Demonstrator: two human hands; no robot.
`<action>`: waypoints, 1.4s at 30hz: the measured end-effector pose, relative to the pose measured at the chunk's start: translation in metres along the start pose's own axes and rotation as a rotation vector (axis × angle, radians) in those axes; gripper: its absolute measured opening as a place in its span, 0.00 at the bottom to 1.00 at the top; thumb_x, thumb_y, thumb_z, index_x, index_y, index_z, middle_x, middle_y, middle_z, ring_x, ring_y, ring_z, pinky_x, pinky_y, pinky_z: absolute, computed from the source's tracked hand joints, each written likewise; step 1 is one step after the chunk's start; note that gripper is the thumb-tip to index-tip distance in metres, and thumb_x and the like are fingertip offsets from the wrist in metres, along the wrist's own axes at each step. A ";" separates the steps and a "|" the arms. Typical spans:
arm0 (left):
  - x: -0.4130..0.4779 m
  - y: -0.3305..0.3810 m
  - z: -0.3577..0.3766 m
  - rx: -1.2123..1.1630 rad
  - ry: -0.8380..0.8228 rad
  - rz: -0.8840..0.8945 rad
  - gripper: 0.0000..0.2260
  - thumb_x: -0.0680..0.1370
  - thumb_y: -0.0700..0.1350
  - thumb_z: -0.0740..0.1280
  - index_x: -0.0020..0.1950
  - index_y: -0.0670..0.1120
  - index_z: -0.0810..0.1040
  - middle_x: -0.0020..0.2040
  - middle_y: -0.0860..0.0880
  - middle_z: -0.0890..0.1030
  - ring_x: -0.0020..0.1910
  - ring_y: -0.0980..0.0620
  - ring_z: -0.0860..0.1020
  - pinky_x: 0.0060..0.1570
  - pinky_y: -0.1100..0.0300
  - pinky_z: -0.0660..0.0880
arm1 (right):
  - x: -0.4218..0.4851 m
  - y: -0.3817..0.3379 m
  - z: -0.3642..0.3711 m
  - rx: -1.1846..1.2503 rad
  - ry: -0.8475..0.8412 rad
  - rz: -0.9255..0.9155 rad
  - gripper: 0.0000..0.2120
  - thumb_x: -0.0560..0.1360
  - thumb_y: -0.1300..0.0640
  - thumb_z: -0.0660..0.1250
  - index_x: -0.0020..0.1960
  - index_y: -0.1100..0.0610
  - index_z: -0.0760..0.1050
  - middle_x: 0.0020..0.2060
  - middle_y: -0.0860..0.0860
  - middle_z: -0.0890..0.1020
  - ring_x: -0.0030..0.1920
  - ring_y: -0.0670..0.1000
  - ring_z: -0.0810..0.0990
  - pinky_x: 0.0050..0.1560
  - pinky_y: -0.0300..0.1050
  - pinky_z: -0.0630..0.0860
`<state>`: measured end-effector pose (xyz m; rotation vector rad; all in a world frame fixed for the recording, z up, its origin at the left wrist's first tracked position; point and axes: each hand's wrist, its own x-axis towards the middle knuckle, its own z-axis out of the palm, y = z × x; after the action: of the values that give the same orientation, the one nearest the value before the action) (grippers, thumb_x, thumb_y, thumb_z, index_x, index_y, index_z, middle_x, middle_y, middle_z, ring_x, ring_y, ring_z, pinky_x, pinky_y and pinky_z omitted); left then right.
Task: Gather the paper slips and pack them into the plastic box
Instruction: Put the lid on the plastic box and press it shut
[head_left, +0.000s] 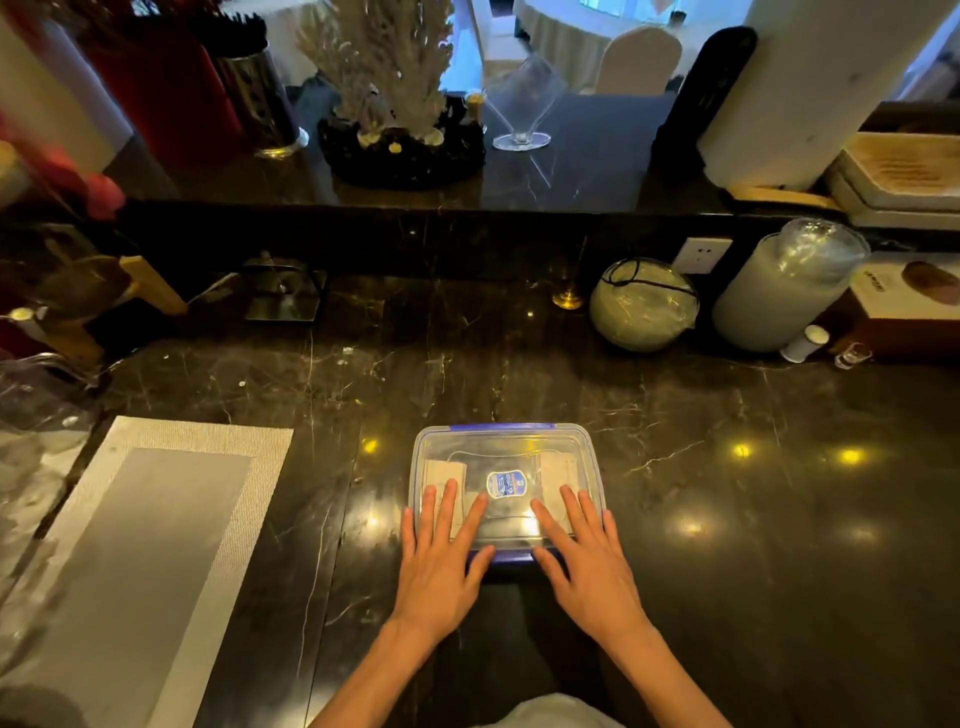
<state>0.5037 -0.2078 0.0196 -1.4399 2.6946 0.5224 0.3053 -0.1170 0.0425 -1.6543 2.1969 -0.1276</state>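
A clear plastic box with blue clips and a blue label on its lid sits on the dark marble counter, lid on. Pale paper slips show through the lid at the left and right inside. My left hand lies flat on the lid's near left part, fingers spread. My right hand lies flat on the near right part, fingers spread too. Both thumbs reach the blue clip at the box's near edge. Neither hand grips anything.
A grey woven placemat lies to the left. At the back right stand a round wrapped bundle, a tall wrapped stack and a small glass. A raised ledge behind carries a coral ornament and a glass vase.
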 end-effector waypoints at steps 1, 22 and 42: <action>0.013 -0.004 -0.003 -0.012 0.010 0.001 0.28 0.79 0.65 0.44 0.76 0.64 0.36 0.80 0.51 0.36 0.77 0.48 0.31 0.74 0.44 0.34 | 0.014 0.001 -0.004 0.000 0.003 -0.005 0.29 0.82 0.40 0.50 0.78 0.38 0.40 0.80 0.48 0.41 0.79 0.51 0.35 0.77 0.50 0.35; 0.310 -0.086 -0.065 -0.033 0.189 0.022 0.28 0.79 0.66 0.49 0.78 0.64 0.48 0.81 0.53 0.47 0.79 0.50 0.39 0.76 0.44 0.38 | 0.319 0.008 -0.053 0.099 0.233 -0.056 0.26 0.80 0.43 0.58 0.77 0.42 0.60 0.79 0.52 0.60 0.80 0.56 0.55 0.77 0.61 0.52; 0.356 -0.098 -0.064 -0.058 0.313 0.012 0.28 0.78 0.63 0.55 0.77 0.65 0.51 0.80 0.53 0.52 0.80 0.51 0.44 0.77 0.44 0.42 | 0.366 0.008 -0.048 0.012 0.336 -0.023 0.27 0.78 0.41 0.52 0.77 0.40 0.58 0.80 0.51 0.57 0.80 0.54 0.50 0.79 0.60 0.49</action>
<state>0.3890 -0.5631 -0.0158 -1.6477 2.9468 0.4093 0.1971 -0.4667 -0.0071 -1.7583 2.4096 -0.4543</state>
